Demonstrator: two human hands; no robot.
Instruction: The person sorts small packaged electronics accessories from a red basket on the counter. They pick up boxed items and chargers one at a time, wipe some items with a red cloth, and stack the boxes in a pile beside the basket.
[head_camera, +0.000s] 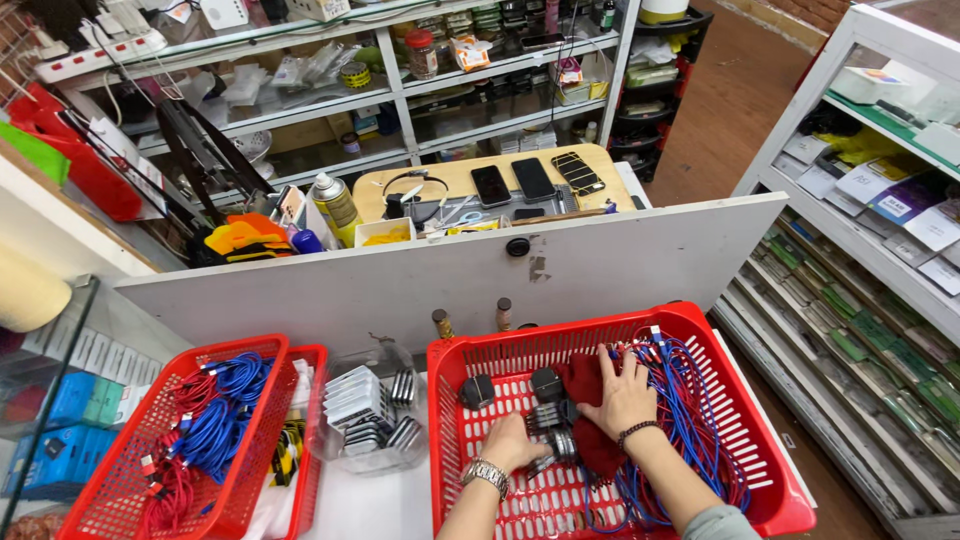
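Both hands work inside the large red basket (750, 480) on the white bench (360, 505). The left hand (512, 442) is curled over a cluster of small dark metal clips (552, 432); its fingertips are buried among them, so I cannot tell whether it pinches one. The right hand (625, 397) lies spread, fingers apart, on a dark red cloth (590, 385), which hides whatever is beneath. Blue and red cables (690, 420) fill the basket's right side, partly under the right forearm. Two dark round pieces (477, 391) sit near the back wall, too small to identify. Left of it, a clear tub (372, 415) and a second red basket (120, 470) of cables are cut off below.
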